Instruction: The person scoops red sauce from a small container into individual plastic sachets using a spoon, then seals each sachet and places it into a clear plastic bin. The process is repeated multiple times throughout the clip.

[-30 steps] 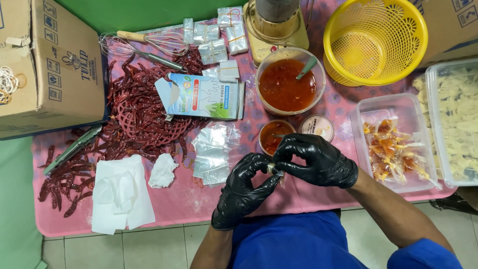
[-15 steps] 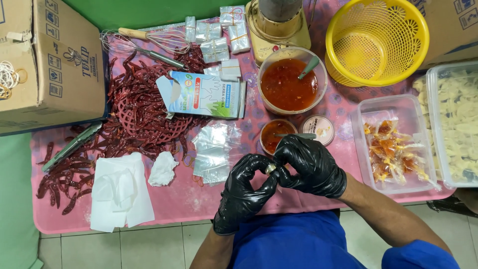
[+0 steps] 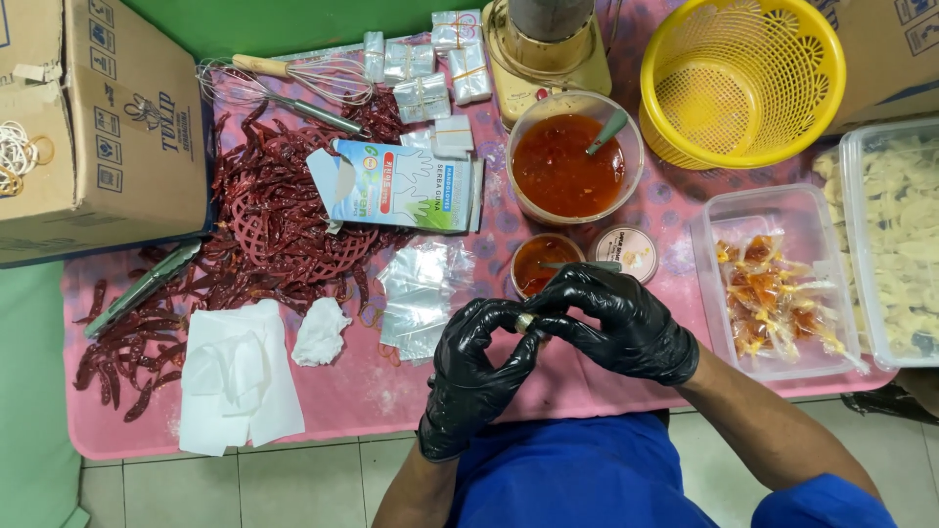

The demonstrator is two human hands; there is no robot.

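Head view: both hands wear black gloves and meet near the tabletop's (image 3: 352, 391) front edge, at about six o'clock in the picture. The left hand (image 3: 479, 376) and right hand (image 3: 616, 323) pinch a small pale item (image 3: 526, 321) between their fingertips; the fingers of both are closed on it, thumb and forefinger tips touching it from either side. What the item is cannot be told, since it is mostly hidden by the gloves.

Just beyond the hands, at twelve o'clock from them, stand a small cup of red sauce (image 3: 541, 264) with a spoon across it and, just beside it at three o'clock, a round lid (image 3: 626, 249). Further at twelve o'clock is a big bowl of red sauce (image 3: 567, 166) with a spoon (image 3: 606, 132) in it, and behind that a blender base (image 3: 548, 49).

At nine o'clock from the hands lies a heap of clear plastic bags (image 3: 421, 293), then a crumpled tissue (image 3: 321, 332) and flat white napkins (image 3: 235, 376). Dried red chillies (image 3: 264, 215) spread over the left of the pink tabletop, with a glove packet (image 3: 401, 186) lying on them, a whisk (image 3: 293, 83) at eleven o'clock and tongs (image 3: 142, 288) at nine. A cardboard box (image 3: 98, 127) stands at the far left.

At three o'clock from the hands a clear tub (image 3: 773, 205) holds small tied sauce packets (image 3: 773, 293). A yellow basket (image 3: 743, 78) sits at one o'clock.
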